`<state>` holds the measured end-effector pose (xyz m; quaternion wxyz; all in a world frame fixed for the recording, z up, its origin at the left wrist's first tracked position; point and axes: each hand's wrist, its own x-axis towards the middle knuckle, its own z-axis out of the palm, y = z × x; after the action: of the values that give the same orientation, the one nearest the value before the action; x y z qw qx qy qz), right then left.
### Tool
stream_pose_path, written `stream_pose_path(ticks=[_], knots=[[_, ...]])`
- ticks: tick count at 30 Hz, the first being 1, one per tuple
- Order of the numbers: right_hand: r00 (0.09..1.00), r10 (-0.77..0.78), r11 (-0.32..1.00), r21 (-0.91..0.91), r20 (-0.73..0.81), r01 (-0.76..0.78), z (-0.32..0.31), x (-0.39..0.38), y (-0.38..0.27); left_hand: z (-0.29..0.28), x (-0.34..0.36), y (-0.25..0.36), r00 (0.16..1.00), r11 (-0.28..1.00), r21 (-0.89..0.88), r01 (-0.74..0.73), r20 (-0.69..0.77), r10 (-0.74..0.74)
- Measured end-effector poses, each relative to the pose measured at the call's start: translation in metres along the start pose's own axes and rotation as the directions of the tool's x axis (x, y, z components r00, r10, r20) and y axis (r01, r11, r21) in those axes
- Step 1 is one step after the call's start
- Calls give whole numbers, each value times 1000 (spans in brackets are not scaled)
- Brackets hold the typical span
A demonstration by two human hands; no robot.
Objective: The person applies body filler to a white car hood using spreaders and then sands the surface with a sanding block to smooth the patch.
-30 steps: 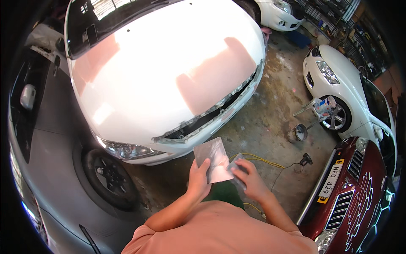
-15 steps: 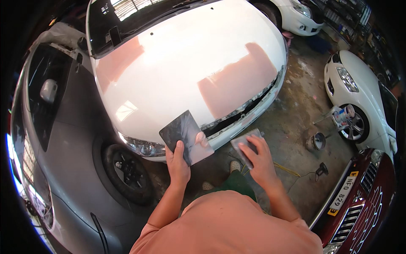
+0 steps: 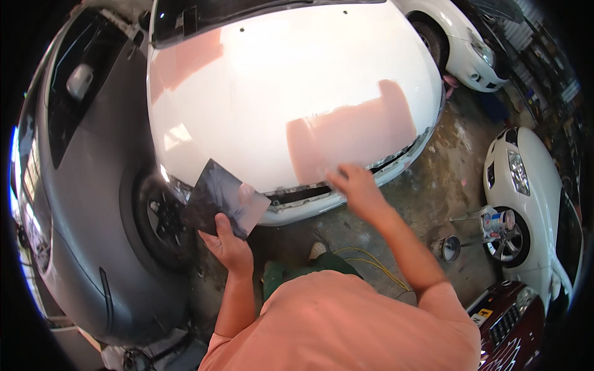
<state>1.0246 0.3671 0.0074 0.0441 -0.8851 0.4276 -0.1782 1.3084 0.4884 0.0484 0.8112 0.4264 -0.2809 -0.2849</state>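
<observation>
My left hand (image 3: 230, 247) grips a dark, square mixing board (image 3: 213, 191) by its lower edge, thumb on top. A lump of pinkish putty (image 3: 246, 195) and a pale smear lie on the board's right side. My right hand (image 3: 362, 193) is closed at the front edge of a white car hood (image 3: 260, 105), over the lower border of a large pink putty patch (image 3: 352, 133). The flat grey spreader in its fingers is smeared by motion and mostly hidden; whether it touches the patch I cannot tell. Another pink patch (image 3: 185, 59) covers the hood's far left corner.
A grey car (image 3: 93, 204) stands close on the left. To the right are a white car (image 3: 529, 179), a stand with cans (image 3: 495, 222), an open can (image 3: 448, 247) and a dark red car (image 3: 507, 328). A yellow cord (image 3: 377, 266) crosses the floor.
My right hand has moved forward from beside the board to the hood's front edge at the pink patch. My left hand and the board have shifted left, away from it.
</observation>
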Motion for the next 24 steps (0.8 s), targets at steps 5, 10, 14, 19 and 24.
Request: stream_pose_path(ticks=[5, 10, 14, 19, 24], knots=[[996, -79, 971, -229, -40, 68, 52, 105, 80, -39, -48, -17, 976, 956, 267, 121, -206, -67], [997, -55, 954, -292, 56, 69, 73, 163, 98, -74, -85, -25, 936, 947, 246, 207, -331, -119], [979, 14, 952, -303, 203, 49, 75, 183, 104, -78, -91, -28, 912, 931, 262, 253, -387, -139], [990, -70, 970, -221, 126, 97, 88, 156, 112, -84, -91, -37, 922, 910, 303, 284, -348, -172], [989, -122, 947, -288, 88, 143, 101, 48, 92, -89, -98, -43, 931, 915, 296, 272, -323, -173]])
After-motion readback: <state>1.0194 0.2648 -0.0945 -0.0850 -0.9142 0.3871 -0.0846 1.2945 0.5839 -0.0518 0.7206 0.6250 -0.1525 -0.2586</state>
